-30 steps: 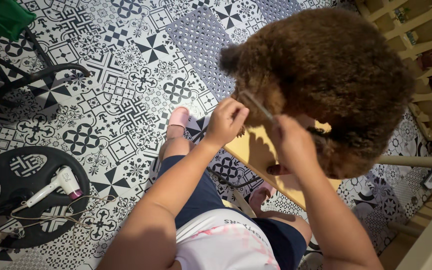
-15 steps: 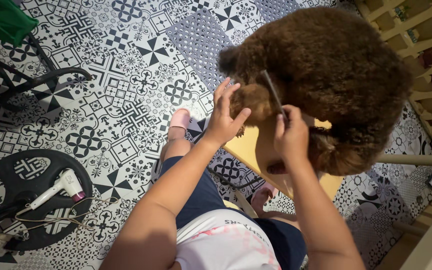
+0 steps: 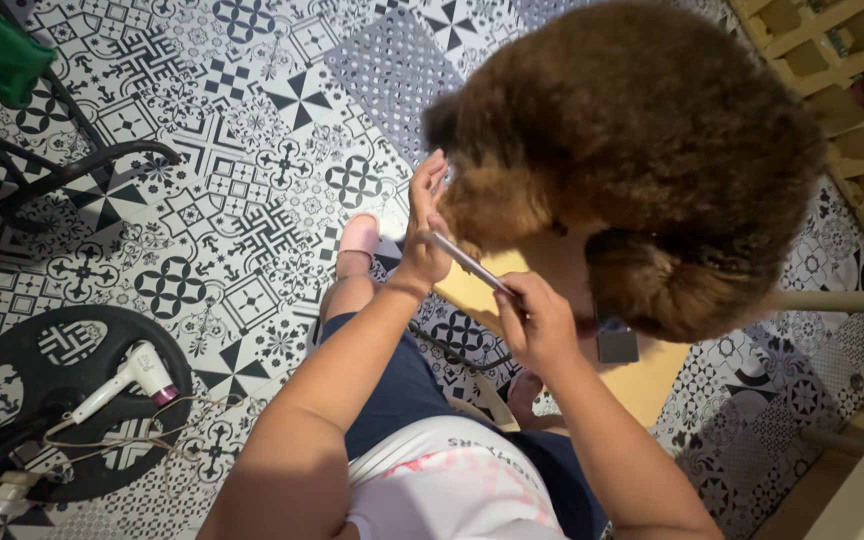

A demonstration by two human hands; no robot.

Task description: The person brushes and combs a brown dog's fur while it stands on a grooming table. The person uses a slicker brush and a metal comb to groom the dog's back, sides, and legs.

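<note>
A fluffy brown dog point(image 3: 642, 150) stands on a yellow-topped stand point(image 3: 652, 375) in front of me. My left hand point(image 3: 424, 225) is raised with its fingers against the fur at the dog's left side. Just below the dog's body, my right hand point(image 3: 542, 325) grips a thin metal comb point(image 3: 467, 262). The comb slants up to the left, and its tip reaches the fur near my left hand. My pink slipper point(image 3: 359, 237) shows on the floor under my left arm.
The floor is black-and-white patterned tile point(image 3: 202, 130). A white hair dryer point(image 3: 122, 380) with its cord lies on a round black base point(image 3: 12, 420) at lower left. A black metal frame point(image 3: 62, 170) stands upper left. Wooden shelving point(image 3: 832, 60) fills the upper right.
The comb has come down out of the fur on the dog's back to its lower left side. My left hand has shifted from flat on the coat to upright beside it.
</note>
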